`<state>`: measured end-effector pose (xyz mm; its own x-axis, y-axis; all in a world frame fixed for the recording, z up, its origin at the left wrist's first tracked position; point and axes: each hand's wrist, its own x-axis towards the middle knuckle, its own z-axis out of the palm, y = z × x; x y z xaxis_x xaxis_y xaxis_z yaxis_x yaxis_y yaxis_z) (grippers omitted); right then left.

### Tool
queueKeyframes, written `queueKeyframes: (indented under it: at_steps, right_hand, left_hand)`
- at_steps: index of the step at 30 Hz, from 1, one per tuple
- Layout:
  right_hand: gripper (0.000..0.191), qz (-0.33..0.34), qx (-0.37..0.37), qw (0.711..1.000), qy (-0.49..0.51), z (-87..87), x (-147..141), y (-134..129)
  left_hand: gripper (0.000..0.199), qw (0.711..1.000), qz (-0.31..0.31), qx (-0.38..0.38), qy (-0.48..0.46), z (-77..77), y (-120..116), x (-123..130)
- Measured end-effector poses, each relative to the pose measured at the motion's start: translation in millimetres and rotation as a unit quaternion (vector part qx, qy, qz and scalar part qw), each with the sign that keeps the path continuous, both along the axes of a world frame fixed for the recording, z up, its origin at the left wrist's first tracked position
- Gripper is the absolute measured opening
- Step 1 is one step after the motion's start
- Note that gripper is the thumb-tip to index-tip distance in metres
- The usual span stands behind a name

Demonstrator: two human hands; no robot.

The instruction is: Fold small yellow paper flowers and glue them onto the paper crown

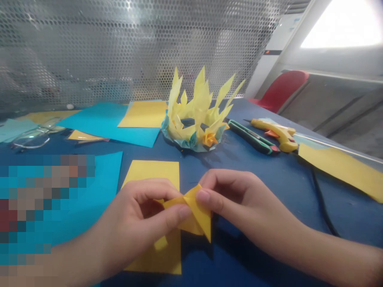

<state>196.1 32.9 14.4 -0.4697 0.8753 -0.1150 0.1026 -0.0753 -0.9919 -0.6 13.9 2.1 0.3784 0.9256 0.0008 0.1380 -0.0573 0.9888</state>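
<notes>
Between my two hands is a folded piece of yellow paper [196,213], with pointed flaps and one sharp tip hanging down. My left hand [149,211] pinches its left part between thumb and fingers. On the right side, the thumb and forefinger of my right hand [230,195] are closed on the upper flap. Under my left hand a flat yellow paper sheet [155,171] lies on the table. Straight ahead stands a paper crown [197,107] with pale yellow spikes, a light blue base and an orange paper flower [210,139] at its front.
Right of the crown lie a green and black utility knife [251,135], a yellow glue gun [278,133] and a yellow strip [338,165]. Blue sheets [101,119] and eyeglasses [32,137] are at the left. Behind the blue table [269,191] rises a perforated metal panel [134,52].
</notes>
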Motion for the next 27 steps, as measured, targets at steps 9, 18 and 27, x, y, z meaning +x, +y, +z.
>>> queueKeyframes:
  at_steps: [9,18,27]
  right_hand:
    - [0.031,0.013,-0.02,1.0,0.008,-0.6,1.6,0.6]
    - [0.034,0.025,-0.063,0.997,0.032,1.2,-0.3,1.9]
    - [0.038,0.033,-0.086,0.995,0.046,1.7,0.5,3.7]
  left_hand:
    - [0.018,0.999,0.019,-0.033,-0.002,0.2,-1.5,2.3]
    - [0.017,0.999,0.006,-0.029,-0.016,-0.3,-0.9,1.0]
    - [0.018,0.999,-0.019,-0.038,-0.023,0.4,-1.0,-1.1]
